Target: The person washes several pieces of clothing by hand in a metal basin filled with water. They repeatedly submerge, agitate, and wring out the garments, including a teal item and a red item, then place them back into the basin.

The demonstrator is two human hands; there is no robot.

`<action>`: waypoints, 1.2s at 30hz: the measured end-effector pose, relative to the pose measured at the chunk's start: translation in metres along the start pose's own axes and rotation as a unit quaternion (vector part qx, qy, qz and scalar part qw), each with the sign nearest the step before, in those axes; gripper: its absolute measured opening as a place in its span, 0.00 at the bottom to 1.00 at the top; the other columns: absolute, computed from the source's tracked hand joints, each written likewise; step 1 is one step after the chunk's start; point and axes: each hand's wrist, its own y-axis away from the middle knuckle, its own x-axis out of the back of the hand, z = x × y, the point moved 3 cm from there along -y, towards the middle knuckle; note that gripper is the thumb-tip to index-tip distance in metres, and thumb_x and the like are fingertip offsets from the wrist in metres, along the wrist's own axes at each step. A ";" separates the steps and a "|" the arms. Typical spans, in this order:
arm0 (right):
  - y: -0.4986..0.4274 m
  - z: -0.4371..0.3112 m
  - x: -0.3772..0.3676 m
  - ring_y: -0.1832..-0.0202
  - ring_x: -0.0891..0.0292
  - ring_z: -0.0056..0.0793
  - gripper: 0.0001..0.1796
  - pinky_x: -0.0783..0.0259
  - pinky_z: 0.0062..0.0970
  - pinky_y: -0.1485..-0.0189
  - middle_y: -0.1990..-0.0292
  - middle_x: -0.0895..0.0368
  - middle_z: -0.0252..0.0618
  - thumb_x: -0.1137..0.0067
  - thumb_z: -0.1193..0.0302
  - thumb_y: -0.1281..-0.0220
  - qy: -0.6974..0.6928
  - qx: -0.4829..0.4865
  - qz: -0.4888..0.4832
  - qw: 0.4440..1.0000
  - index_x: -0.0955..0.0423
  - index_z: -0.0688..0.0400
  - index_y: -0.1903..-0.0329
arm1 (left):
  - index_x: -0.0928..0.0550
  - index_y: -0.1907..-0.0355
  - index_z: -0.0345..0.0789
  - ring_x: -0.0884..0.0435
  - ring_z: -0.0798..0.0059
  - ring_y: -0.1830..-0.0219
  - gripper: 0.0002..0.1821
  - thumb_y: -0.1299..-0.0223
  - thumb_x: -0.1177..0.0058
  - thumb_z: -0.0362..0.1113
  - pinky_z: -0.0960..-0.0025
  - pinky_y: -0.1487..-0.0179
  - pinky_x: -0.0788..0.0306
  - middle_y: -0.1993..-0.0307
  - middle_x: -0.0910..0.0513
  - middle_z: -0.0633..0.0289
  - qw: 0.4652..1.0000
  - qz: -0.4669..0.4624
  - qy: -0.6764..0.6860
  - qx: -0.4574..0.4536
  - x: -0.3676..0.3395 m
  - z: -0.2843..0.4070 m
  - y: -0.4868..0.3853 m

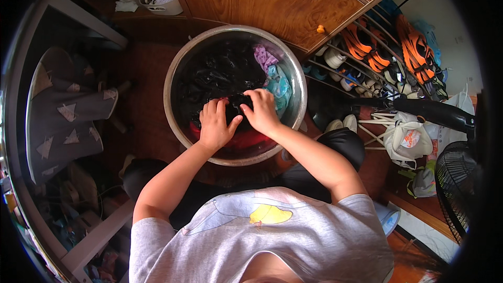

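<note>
A round metal basin [177,135] stands on the floor before me, holding wet laundry. Dark wet cloth [214,68] fills most of it, with a glossy surface. My left hand [217,125] has its fingers curled over a bunched piece of black cloth [234,106], thumb pointing inward. On the other side of that bunch, my right hand [262,111] grips it between fingers and thumb. Red cloth [247,139] lies at the near side, below my hands. Along the right wall rest a light-blue cloth [279,86] and a purple patterned cloth [265,58].
Wooden cabinet doors [255,0] rise just behind the basin. To the right are a metal shoe rack [365,68] with shoes and orange-black fins [412,49], a white bag [406,139] and a black fan [456,188]. A grey patterned fabric cover [70,114] is at left.
</note>
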 end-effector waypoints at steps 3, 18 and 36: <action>0.001 0.002 -0.018 0.54 0.32 0.47 0.18 0.33 0.41 0.53 0.58 0.29 0.44 0.41 0.67 0.46 0.051 -0.045 -0.047 0.997 0.31 0.60 0.54 | 0.30 0.48 0.32 0.30 0.52 0.50 0.29 0.46 0.44 0.50 0.53 0.48 0.35 0.51 0.29 0.52 0.999 0.004 -0.043 0.026 -0.017 -0.007 -0.002; -0.044 0.021 -0.051 0.63 0.19 0.45 0.10 0.24 0.39 0.61 0.67 0.18 0.48 0.53 0.73 0.44 0.155 -0.170 -0.270 0.935 0.21 0.58 0.66 | 0.18 0.71 0.30 0.19 0.47 0.66 0.16 0.43 0.57 0.39 0.52 0.58 0.26 0.69 0.18 0.44 0.965 -0.160 -0.065 0.195 -0.048 -0.033 -0.047; -0.042 -0.030 0.031 0.66 0.23 0.46 0.14 0.28 0.41 0.65 0.71 0.22 0.46 0.43 0.61 0.41 0.058 -0.072 -0.095 0.991 0.30 0.58 0.62 | 0.28 0.71 0.31 0.27 0.52 0.68 0.08 0.44 0.48 0.32 0.56 0.63 0.33 0.73 0.28 0.52 0.997 0.033 0.021 -0.059 0.015 0.003 -0.029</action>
